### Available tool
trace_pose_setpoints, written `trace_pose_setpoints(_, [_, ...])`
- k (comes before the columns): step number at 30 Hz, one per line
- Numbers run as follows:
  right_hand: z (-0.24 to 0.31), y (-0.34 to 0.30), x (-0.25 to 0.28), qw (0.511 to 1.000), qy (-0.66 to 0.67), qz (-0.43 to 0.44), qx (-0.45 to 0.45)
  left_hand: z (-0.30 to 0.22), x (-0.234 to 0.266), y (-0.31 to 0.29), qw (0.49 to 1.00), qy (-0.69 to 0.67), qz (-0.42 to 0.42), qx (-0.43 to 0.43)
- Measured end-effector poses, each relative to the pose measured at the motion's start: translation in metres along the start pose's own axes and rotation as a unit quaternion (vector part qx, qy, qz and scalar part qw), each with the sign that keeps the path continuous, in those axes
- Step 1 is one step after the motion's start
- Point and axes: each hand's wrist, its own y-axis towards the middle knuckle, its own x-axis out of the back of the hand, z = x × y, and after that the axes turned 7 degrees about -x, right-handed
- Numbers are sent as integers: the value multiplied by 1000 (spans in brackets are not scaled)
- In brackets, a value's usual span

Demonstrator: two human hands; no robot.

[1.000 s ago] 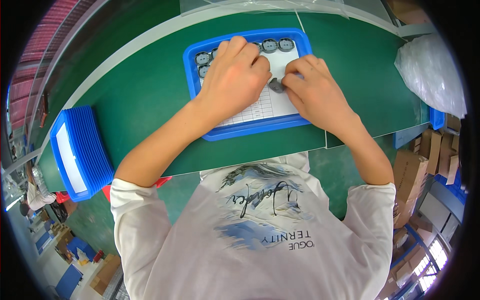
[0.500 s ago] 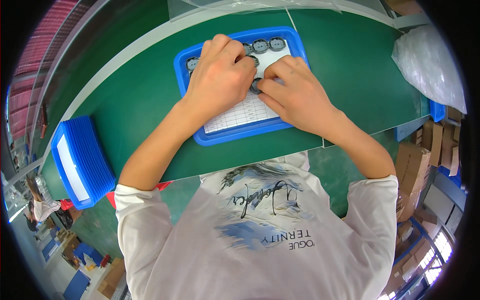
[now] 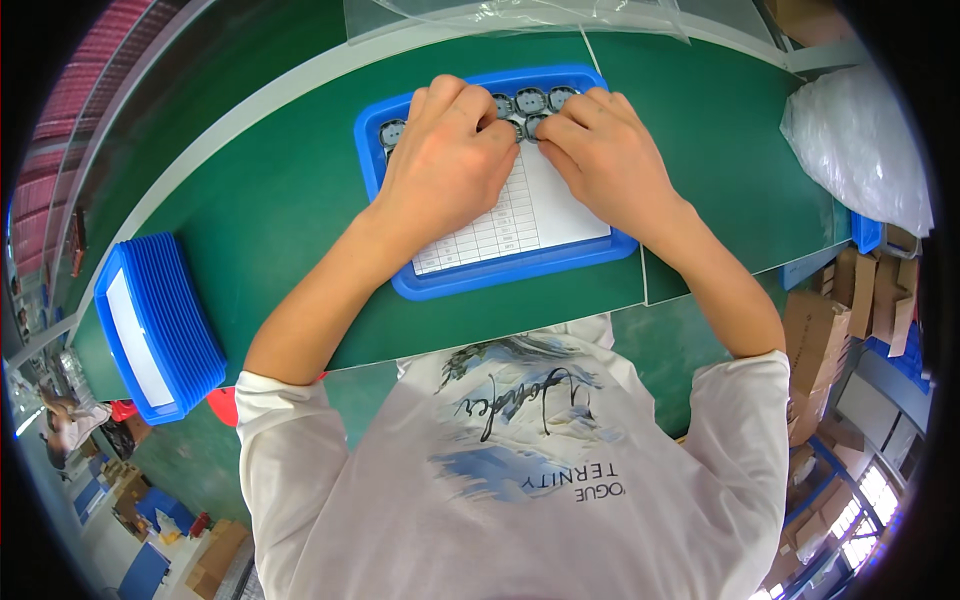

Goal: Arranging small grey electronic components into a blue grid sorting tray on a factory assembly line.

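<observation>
A shallow blue tray (image 3: 520,270) lies on the green table, lined with a white printed sheet (image 3: 565,215). Small grey rounded parts sit in rows at its far side, such as one grey part (image 3: 531,101) in the back row and another at the left corner (image 3: 392,132). Over the tray's left half, my left hand (image 3: 445,160) has curled fingers, with thumb and index closed on a grey part (image 3: 517,130) that is mostly hidden. My right hand (image 3: 610,155) pinches a grey rounded part (image 3: 534,127) just right of it, in the second row.
A stack of blue trays (image 3: 190,330) leans at the table's left end. Clear plastic bagging (image 3: 855,145) rests at the right, and more clear film (image 3: 520,15) lies along the back edge. Cardboard boxes (image 3: 815,345) stand beyond the table's right side.
My right hand has moved away from me with its grey part, from the tray's middle up to the second row beside my left fingers. My left hand stays nearly in place.
</observation>
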Motion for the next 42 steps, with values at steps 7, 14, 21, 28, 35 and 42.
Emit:
trace_pose_setpoints(7, [-13,31,22,998,54,-5,-30,20,17,15,998,-49,-19,32])
trace_pose_setpoints(14, [-87,177,-40,997,-6,19,-77,142,-8,95,966,151,131,165])
trace_pose_setpoints(21, [-177,251,-114,997,-58,-5,-42,170,-27,123,949,187,114,227])
trace_pose_setpoints(28, [-87,171,-26,997,18,-71,7,147,-1,85,974,133,85,160])
trace_pose_setpoints(35, [-22,-10,57,971,110,87,-192,68,60,0,991,67,-62,101])
trace_pose_setpoints(42, [-26,-64,52,981,62,-7,-186,15,97,-107,966,86,40,240])
